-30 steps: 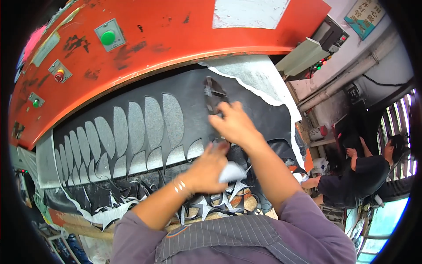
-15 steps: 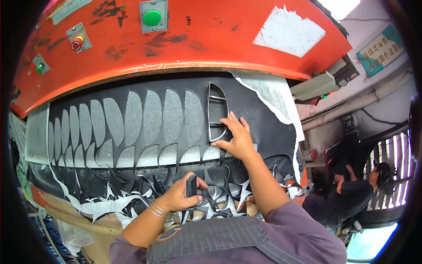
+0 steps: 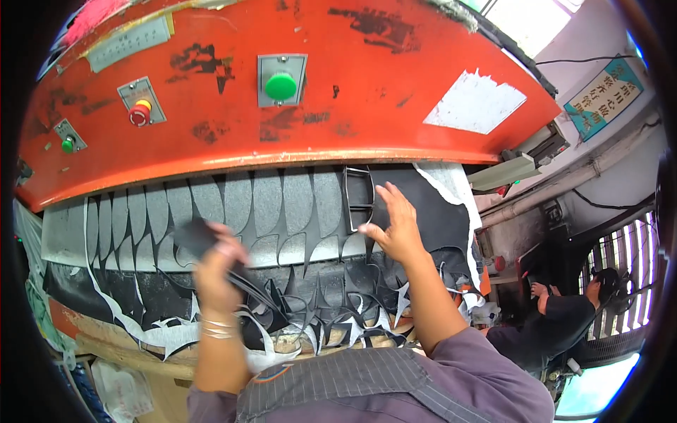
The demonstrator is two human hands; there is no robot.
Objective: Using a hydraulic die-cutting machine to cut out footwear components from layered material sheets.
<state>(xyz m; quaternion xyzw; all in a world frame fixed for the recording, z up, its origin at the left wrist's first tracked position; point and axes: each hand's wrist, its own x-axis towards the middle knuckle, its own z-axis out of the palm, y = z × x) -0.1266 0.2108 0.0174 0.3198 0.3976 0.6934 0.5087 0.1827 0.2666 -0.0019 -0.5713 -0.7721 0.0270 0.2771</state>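
A steel cutting die [image 3: 372, 194], a half-leaf frame with crossbars, stands on a black sheet [image 3: 403, 182]; its far end is at the red press's edge. My right hand [image 3: 397, 225] is beside the die's near end, fingers spread and lifted off it. Its thumb tip is at the die's lower corner; whether it touches I cannot tell. My left hand [image 3: 220, 271], smeared by motion, is above the near left part of the sheet, closed on dark cut pieces [image 3: 194, 237] that stick out past its fingers. Left of the die runs a row of leaf-shaped cut-outs [image 3: 297, 201], showing grey beneath.
The red press beam [image 3: 352, 106] spans the far side, with a green button [image 3: 281, 86] and a red stop knob [image 3: 139, 113]. Black and white offcuts [image 3: 331, 317] heap along the near edge. At the right another person [image 3: 557, 314] sits by a slatted window.
My left hand has moved left and away from me with the dark pieces. My right hand's fingers have come off the die. The view has tilted upward, showing more of the press.
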